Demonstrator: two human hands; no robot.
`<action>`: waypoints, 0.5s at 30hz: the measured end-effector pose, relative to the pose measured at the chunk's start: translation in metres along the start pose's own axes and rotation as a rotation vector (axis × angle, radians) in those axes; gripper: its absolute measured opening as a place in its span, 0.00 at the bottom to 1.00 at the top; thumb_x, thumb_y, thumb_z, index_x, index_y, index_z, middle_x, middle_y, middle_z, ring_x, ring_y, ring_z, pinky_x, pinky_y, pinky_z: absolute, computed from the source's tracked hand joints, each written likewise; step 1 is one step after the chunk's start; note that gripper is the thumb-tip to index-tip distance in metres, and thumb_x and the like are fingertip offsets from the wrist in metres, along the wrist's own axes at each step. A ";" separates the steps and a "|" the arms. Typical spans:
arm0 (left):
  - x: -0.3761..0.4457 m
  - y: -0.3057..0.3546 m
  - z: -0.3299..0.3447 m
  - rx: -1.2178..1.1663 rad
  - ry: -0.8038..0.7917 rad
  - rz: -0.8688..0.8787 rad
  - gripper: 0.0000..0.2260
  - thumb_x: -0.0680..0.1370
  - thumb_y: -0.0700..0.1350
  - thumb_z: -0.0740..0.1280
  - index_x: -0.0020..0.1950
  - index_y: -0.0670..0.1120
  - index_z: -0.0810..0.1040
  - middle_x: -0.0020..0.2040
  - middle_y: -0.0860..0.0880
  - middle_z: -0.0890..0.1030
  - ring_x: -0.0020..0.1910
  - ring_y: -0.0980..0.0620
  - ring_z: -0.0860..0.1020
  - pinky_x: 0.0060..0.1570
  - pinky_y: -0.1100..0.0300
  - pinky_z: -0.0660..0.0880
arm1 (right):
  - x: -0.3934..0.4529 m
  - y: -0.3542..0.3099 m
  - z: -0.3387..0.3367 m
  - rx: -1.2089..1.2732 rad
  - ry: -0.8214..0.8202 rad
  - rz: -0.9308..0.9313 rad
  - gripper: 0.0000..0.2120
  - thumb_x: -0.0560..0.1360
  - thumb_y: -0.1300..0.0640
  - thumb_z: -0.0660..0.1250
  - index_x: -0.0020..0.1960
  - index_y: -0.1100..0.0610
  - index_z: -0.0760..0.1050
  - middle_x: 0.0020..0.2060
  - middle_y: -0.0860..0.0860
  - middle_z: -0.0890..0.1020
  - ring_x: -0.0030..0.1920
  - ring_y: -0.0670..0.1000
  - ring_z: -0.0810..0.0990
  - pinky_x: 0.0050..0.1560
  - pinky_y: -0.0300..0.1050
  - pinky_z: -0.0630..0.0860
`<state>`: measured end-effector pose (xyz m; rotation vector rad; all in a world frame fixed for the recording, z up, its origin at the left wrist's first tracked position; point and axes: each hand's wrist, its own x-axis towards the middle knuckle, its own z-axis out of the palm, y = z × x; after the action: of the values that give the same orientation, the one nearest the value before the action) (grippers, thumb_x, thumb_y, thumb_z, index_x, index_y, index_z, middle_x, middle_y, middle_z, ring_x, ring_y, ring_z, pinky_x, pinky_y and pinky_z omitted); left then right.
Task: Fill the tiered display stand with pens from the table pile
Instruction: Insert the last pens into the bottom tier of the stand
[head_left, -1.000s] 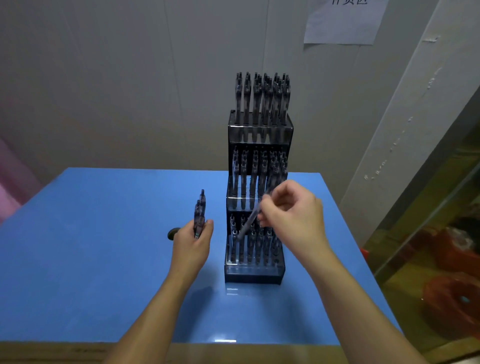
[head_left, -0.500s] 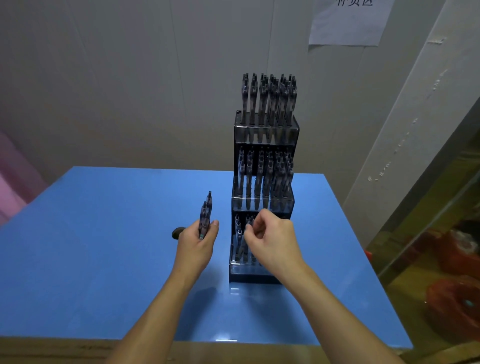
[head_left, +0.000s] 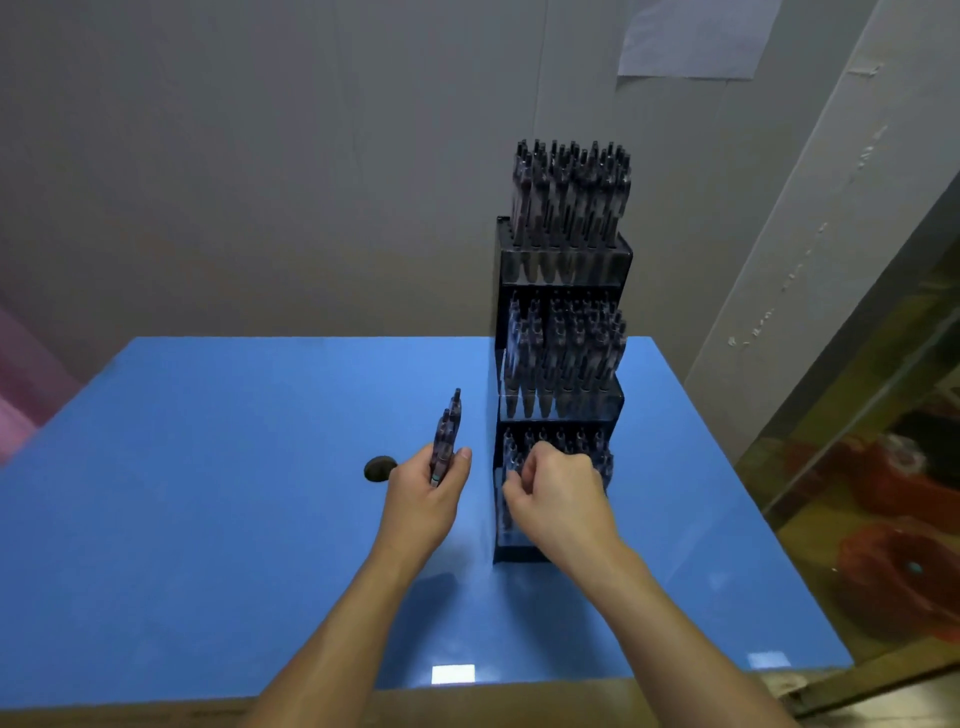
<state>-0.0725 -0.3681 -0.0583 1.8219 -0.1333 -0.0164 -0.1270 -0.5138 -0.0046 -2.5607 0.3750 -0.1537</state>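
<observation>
Over blue table (head_left: 208, 519), left hand (head_left: 423, 499) grips upright pens (head_left: 448, 436); right hand (head_left: 558, 493) fingers curled at stand (head_left: 563, 270), grasp unclear.

**Gloss and plastic**

I see a glossy, smooth blue table (head_left: 208, 519) catching light patches. On it, the display stand (head_left: 563, 270) looks like dark clear plastic; its pens (head_left: 571, 192) seem shiny plastic. Behind the stand, matt paper (head_left: 691, 36) hangs on a dull wall (head_left: 260, 156).

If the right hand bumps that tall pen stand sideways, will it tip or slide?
Probably tip. The stand is tall and narrow-footed, its top tier packed with pens. The glossy blue table may let it slide first. The right hand works at the bottom tier, so leverage looks small.
</observation>
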 end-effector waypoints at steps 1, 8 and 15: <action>0.000 -0.001 -0.003 0.008 -0.022 0.004 0.20 0.82 0.47 0.68 0.36 0.39 0.64 0.31 0.47 0.66 0.30 0.51 0.64 0.32 0.57 0.62 | 0.000 -0.003 0.000 -0.023 0.005 0.016 0.11 0.81 0.52 0.64 0.45 0.59 0.73 0.36 0.53 0.79 0.34 0.51 0.77 0.29 0.43 0.69; -0.001 0.003 -0.018 0.006 -0.131 0.023 0.20 0.82 0.47 0.68 0.37 0.39 0.63 0.31 0.47 0.64 0.30 0.51 0.62 0.30 0.60 0.61 | -0.003 -0.016 0.002 -0.185 -0.022 0.155 0.13 0.81 0.51 0.64 0.41 0.57 0.68 0.34 0.51 0.72 0.32 0.50 0.70 0.29 0.43 0.65; -0.004 0.009 -0.014 0.040 -0.192 0.063 0.21 0.82 0.49 0.67 0.36 0.43 0.61 0.30 0.53 0.62 0.31 0.52 0.60 0.32 0.56 0.59 | -0.002 -0.024 -0.021 0.307 0.070 0.059 0.13 0.73 0.44 0.77 0.51 0.50 0.79 0.37 0.44 0.83 0.39 0.41 0.82 0.41 0.35 0.77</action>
<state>-0.0760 -0.3567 -0.0466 1.8535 -0.3287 -0.1451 -0.1276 -0.5044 0.0253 -2.2439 0.4184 -0.2583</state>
